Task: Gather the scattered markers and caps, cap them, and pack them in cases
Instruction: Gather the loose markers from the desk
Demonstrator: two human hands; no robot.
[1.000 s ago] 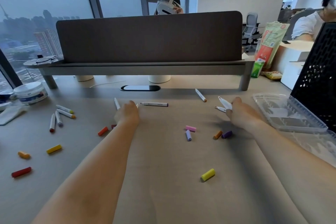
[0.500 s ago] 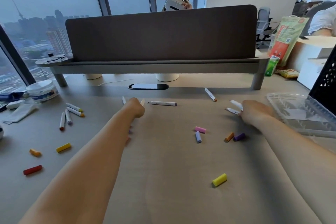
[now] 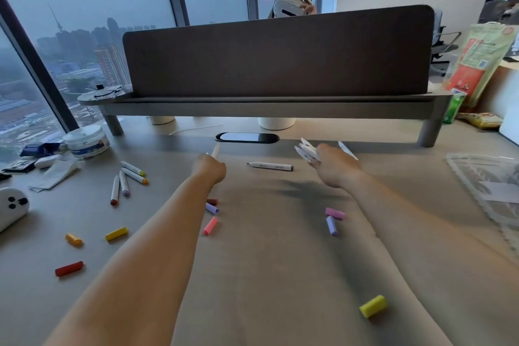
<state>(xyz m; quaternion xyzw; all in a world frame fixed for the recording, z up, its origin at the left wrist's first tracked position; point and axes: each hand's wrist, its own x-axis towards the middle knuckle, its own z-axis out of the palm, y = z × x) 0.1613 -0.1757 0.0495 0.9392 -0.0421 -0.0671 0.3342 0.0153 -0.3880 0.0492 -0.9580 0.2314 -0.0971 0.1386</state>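
Observation:
My left hand [image 3: 211, 168] is closed around white markers, one tip [image 3: 215, 150] sticking up past the knuckles. My right hand [image 3: 334, 164] grips a bundle of white markers [image 3: 306, 152] near the desk's far middle. Between the hands lies one white marker [image 3: 270, 166] with a dark end. Several markers [image 3: 123, 181] lie in a cluster at the left. Loose caps are scattered: pink [image 3: 334, 213], lilac [image 3: 331, 225], yellow [image 3: 373, 305], red [image 3: 69, 268], yellow [image 3: 116, 234], orange [image 3: 74, 239], and pink [image 3: 210, 225] beside my left forearm. A clear plastic case [image 3: 477, 180] sits at the right.
A dark partition on a grey riser [image 3: 269, 105] blocks the far side of the desk. A white tub [image 3: 86, 142], a cloth and a white controller [image 3: 11, 208] sit at the left. Snack bags [image 3: 477, 64] stand at the far right. A person with a headset sits behind the partition.
My right hand moved left toward the middle, still holding its markers. The camera turned left, so the case slid toward the right edge and the controller came into view.

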